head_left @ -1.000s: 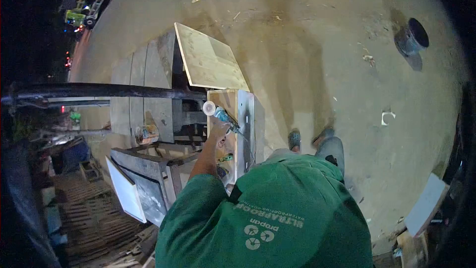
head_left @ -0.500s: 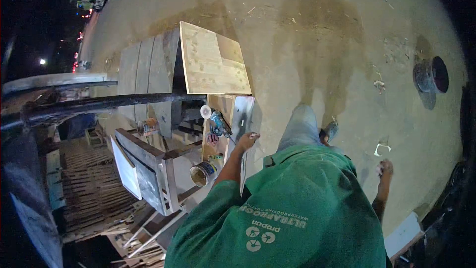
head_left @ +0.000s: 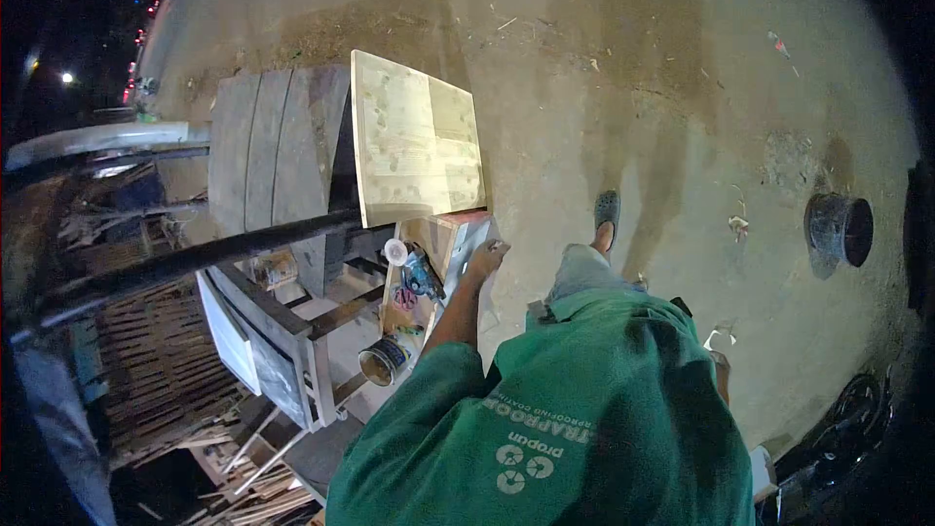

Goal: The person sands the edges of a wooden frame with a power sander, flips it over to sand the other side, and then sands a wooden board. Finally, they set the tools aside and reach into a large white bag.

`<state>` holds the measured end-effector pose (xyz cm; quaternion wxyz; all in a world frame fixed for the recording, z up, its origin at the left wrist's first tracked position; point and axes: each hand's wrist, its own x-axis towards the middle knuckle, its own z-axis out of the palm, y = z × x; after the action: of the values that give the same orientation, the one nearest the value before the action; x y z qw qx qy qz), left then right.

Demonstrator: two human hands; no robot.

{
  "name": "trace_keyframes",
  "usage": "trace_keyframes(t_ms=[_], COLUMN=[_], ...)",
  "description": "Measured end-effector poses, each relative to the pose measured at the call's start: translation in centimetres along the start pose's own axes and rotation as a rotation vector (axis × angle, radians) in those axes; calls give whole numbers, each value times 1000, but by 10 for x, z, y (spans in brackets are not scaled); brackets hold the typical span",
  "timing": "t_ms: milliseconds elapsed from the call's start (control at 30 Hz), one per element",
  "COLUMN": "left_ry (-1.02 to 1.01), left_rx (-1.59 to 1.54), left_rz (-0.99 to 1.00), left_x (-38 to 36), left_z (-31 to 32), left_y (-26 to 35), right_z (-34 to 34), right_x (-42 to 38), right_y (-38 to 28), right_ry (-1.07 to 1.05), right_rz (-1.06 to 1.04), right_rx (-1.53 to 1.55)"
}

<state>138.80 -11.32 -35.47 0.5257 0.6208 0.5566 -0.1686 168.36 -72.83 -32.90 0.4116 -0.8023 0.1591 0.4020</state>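
Note:
My left hand [head_left: 485, 260] hangs beside a workbench [head_left: 451, 234], its fingers curled; what they hold, if anything, is too small to make out. Close to it on the bench lies a blue power tool [head_left: 421, 275] with a round pale disc [head_left: 395, 251] by its end. A pink-red coil [head_left: 404, 299] and an open bucket [head_left: 383, 362] are nearer my left arm. My right hand [head_left: 721, 367] shows only in part past my green shirt [head_left: 575, 399], low at my side; its fingers are hidden.
A pale wooden board [head_left: 419, 136] leans up at the bench's far end, before grey planks [head_left: 278, 141]. A dark metal bar [head_left: 185, 263] crosses on the left, above a framed stand [head_left: 263, 321]. A black bucket [head_left: 840, 230] lies on the right, with a motorcycle [head_left: 852, 419] below it.
My body has stepped forward, with one sandalled foot now out ahead. The left hand stays beside the bench, slightly higher in view. My right hand has swung back, mostly behind the shirt.

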Motion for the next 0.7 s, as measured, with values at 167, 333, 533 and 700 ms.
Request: trace_keyframes(t_ms=[167,333,533,700], left_ry=[36,147,307,127], left_rx=[-56,-187,1,-136], left_rz=[118,93,85,-84], left_x=[68,109,60,38], left_z=[-26,-26,-18,-7], left_y=[11,5,17,-6], right_z=[4,-8,-59,-73], right_x=[-25,-38,16,45], right_y=[-93,-124,-62,-91], right_ry=[38,44,-65,-188], right_rz=[-6,-38,-31,-130], right_rx=[5,-29,195,268])
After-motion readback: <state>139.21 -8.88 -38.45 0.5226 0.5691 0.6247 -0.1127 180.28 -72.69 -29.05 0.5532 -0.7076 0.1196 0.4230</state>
